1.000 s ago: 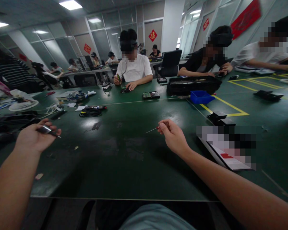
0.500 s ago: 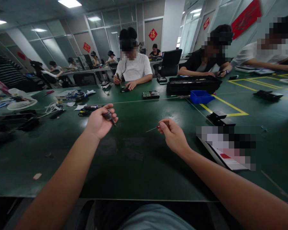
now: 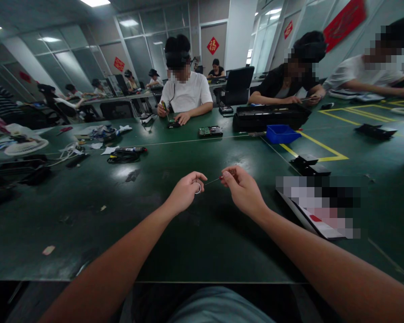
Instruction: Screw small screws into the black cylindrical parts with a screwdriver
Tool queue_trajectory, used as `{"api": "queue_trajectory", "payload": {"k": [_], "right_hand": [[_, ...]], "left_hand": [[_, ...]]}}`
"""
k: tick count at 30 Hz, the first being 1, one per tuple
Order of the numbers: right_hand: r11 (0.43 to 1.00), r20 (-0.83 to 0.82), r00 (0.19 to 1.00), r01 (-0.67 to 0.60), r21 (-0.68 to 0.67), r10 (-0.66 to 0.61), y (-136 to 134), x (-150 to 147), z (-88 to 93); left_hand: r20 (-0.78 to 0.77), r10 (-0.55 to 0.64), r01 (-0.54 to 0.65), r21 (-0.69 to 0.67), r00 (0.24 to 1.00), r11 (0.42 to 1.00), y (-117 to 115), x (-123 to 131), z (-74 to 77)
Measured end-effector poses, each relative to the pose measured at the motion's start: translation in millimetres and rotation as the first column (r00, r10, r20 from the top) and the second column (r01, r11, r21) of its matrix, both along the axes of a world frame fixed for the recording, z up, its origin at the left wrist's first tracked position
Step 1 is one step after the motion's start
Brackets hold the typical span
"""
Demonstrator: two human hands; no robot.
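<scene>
My left hand (image 3: 186, 192) is closed around a small silver metal piece (image 3: 198, 188), held just above the dark green table (image 3: 175, 242). My right hand (image 3: 241, 188) pinches the reddish handle end of a thin metal rod (image 3: 212, 181), whose tip points left and meets the silver piece. Both hands hover close together over the middle of the table.
A flat booklet (image 3: 319, 224) lies right of my right hand, with black blocks (image 3: 308, 163) and a blue bin (image 3: 281, 133) beyond. Black cables (image 3: 124, 155) and clutter sit at far left. Several people work across the table; one in a white shirt (image 3: 187, 94) uses a screwdriver.
My left hand has swept from the far left to the centre, carrying the silver piece up to the rod's tip. My right hand has stayed in place.
</scene>
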State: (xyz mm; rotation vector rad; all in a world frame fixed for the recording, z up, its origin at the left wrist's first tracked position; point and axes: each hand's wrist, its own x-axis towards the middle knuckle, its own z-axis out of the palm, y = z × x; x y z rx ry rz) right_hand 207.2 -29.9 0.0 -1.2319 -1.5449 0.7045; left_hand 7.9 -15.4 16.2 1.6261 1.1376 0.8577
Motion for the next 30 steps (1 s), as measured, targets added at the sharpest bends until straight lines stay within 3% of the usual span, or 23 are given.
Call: {"api": "queue_trajectory", "payload": {"k": [3, 6, 12, 20, 30], "right_hand": [[0.999, 0.019, 1.0, -0.02, -0.03, 0.02, -0.8, -0.1, 0.6], [0.998, 0.015, 1.0, -0.015, -0.058, 0.016, -2.3, -0.2, 4.0], [0.999, 0.048, 0.999, 0.017, -0.034, -0.016, -7.1, 1.1, 13.3], [0.996, -0.264, 0.965, 0.032, 0.084, -0.009, -5.2, 1.6, 14.0], [0.999, -0.174, 0.984, -0.032, 0.033, 0.038, -3.8, 1.8, 11.4]], "left_hand": [[-0.205, -0.027, 0.053, 0.124, 0.978, 0.991, 1.9, -5.3, -8.5], [-0.295, 0.004, 0.064, 0.222, 0.955, 0.973, 3.4, -8.4, -14.4], [-0.349, 0.055, 0.061, 0.312, 0.935, 0.948, 6.2, -8.9, -18.6], [-0.299, 0.117, -0.022, 0.303, 0.947, 0.953, 5.6, -8.4, -16.6], [-0.286, 0.082, 0.026, 0.354, 0.955, 0.935, 8.6, -9.6, -21.1]]}}
